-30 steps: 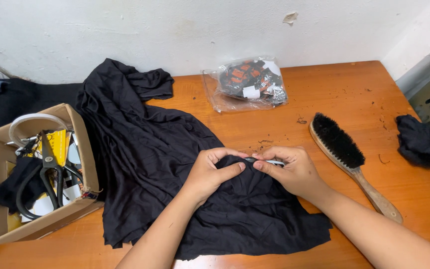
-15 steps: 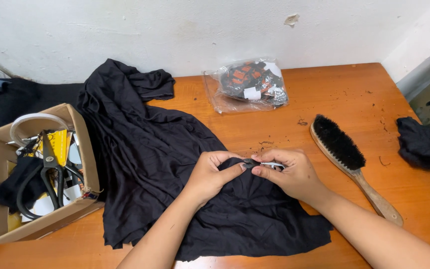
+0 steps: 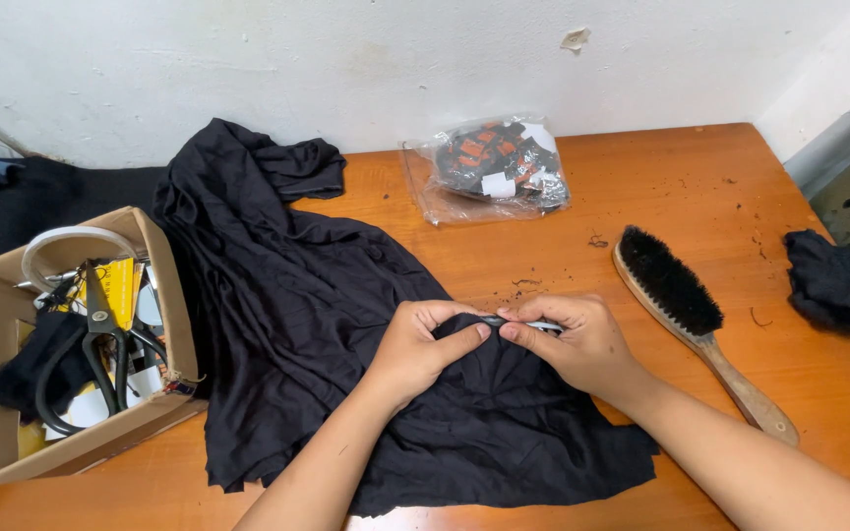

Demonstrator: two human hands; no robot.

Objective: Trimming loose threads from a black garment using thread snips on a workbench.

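While the left hand (image 3: 415, 349) pinches a fold of the black cloth (image 3: 287, 305), the right hand (image 3: 573, 339) grips what may be a small metal tool (image 3: 533, 324) between thumb and fingers.

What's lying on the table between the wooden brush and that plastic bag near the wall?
Between the wooden brush and the plastic bag, the head view shows only bare orange table with a few dark thread scraps.
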